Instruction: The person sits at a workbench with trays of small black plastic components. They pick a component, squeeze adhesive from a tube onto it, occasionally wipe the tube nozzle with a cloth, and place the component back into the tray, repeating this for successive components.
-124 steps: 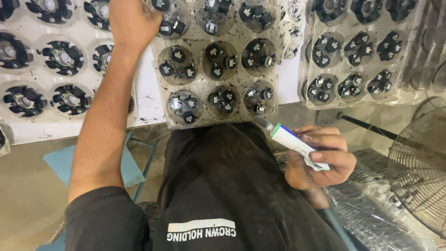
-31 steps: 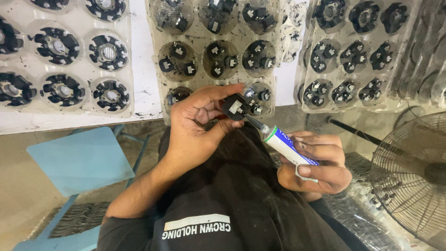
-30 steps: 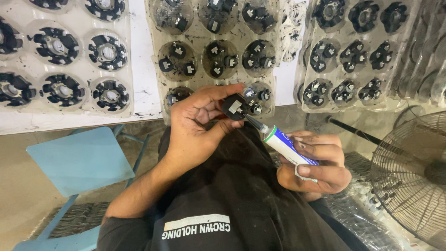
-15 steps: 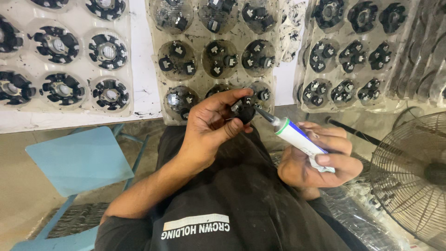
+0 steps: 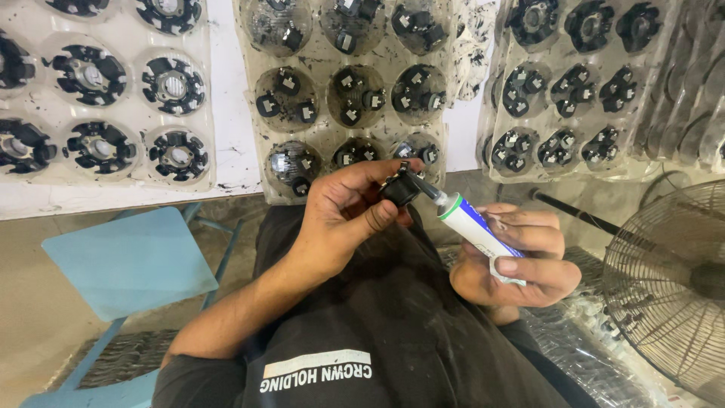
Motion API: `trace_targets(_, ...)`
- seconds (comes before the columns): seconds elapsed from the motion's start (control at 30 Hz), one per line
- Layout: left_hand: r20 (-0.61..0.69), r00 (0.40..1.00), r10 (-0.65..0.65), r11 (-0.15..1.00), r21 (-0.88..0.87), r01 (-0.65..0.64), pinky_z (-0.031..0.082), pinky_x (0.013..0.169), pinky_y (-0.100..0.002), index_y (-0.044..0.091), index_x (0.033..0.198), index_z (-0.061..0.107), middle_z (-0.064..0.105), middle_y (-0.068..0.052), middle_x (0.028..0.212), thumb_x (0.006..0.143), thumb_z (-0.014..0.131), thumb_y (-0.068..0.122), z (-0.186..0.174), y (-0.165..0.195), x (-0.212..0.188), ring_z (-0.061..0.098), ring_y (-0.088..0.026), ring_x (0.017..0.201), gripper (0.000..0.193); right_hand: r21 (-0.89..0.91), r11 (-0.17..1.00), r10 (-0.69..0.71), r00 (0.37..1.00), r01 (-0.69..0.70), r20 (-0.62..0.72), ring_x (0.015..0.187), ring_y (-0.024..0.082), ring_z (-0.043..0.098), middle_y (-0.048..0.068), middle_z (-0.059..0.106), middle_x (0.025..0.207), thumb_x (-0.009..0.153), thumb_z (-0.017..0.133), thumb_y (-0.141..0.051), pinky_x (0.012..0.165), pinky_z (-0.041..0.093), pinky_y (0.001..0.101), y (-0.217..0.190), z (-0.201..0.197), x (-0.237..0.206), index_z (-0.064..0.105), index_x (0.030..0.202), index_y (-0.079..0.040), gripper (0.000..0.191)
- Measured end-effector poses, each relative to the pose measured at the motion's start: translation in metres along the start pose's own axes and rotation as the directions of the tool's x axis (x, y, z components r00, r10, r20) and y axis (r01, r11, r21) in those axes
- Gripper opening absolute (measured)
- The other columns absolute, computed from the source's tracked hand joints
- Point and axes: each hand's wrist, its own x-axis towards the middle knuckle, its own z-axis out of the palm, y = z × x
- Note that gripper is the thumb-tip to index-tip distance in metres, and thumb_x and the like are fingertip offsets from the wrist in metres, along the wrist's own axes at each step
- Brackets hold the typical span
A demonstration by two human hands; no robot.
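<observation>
The tube (image 5: pixel 477 233) is the landmark here: a slim white cylinder with a blue printed band and a green ring at its neck, its long axis slanting from the lower right up to the upper left, nozzle tip pointing at the small black part (image 5: pixel 400 187). The right hand (image 5: pixel 517 261) is closed round the tube's rear half, fingers curled over it and the crimped tail poking out under the thumb side. Just beyond the nozzle tip, touching it, sits the black part, a chunky moulded plastic piece with a pale metal tab, pinched between thumb and bent fingers of the left hand (image 5: pixel 347 215), which is shut on it. Above the tube, past the part, lies a grimy clear blister tray (image 5: pixel 343 87) of round pockets holding more such black pieces. A second tray (image 5: pixel 574 91) lies up and right of the tube. Right of the tube stands a round wire fan guard (image 5: pixel 672 279); far left of it, a light blue stool (image 5: pixel 128 261)
</observation>
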Motion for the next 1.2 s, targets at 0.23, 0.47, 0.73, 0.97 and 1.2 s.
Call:
trace_targets(0.23,-0.025,1.000,-0.016,0.999,-0.052,0.015,0.060,0.096,-0.034,0.000,0.146,0.057,0.064,-0.014,0.147,0.106,0.070,0.015,-0.001,-0.003,0.000,0.069,-0.016,0.101,0.045,0.028,1.000,-0.003,1.000,0.003,0.021,0.084,0.028,0.065,0.018,0.061,0.090,0.096,0.068,-0.020,0.066,0.067,0.0425,0.004,-0.001,-0.002,0.051,0.098,-0.003,0.024)
trace_targets(0.47,-0.010,0.999,-0.046,0.987,-0.152,0.044,0.060,0.094,-0.034,0.000,0.144,0.062,0.067,-0.014,0.139,0.105,0.072,0.022,-0.005,-0.001,0.001,0.068,-0.015,0.097,0.046,-0.076,0.990,0.126,0.984,-0.117,0.127,0.088,0.026,0.065,0.016,0.061,0.091,0.085,0.078,0.001,0.073,0.067,0.0451,-0.004,-0.008,0.002,0.052,0.099,-0.005,0.030)
trace_targets(0.73,-0.227,0.819,0.527,0.687,0.681,-0.254,0.064,0.079,-0.028,-0.002,0.134,0.066,0.076,-0.012,0.109,0.097,0.082,-0.007,-0.114,-0.001,0.082,0.075,-0.015,0.093,0.041,-0.078,0.972,0.221,0.975,-0.223,-0.032,0.093,0.022,0.067,0.011,0.063,0.101,0.089,0.081,-0.001,0.079,0.066,0.0393,0.002,-0.006,0.004,0.050,0.108,-0.007,0.037)
trace_targets(0.97,-0.130,0.803,0.582,0.044,0.991,0.128,0.059,0.070,-0.032,0.006,0.105,0.077,0.078,-0.008,0.088,0.074,0.095,0.016,-0.243,0.021,0.134,0.075,-0.020,0.076,0.037,-0.238,0.928,0.331,0.928,-0.288,0.168,0.094,0.022,0.067,0.011,0.063,0.109,0.095,0.079,-0.005,0.088,0.066,0.0412,-0.010,-0.021,0.008,0.046,0.113,-0.009,0.038)
trace_targets(1.2,-0.086,0.866,0.493,-0.480,0.803,0.353,0.055,0.065,-0.046,0.011,0.083,0.076,0.071,-0.014,0.076,0.064,0.093,0.032,-0.247,0.018,0.161,0.069,-0.036,0.072,0.033,-0.193,0.941,0.307,0.940,-0.277,0.150,0.090,0.023,0.067,0.012,0.063,0.104,0.090,0.080,-0.004,0.082,0.065,0.0409,-0.003,-0.026,0.004,0.047,0.109,-0.009,0.038)
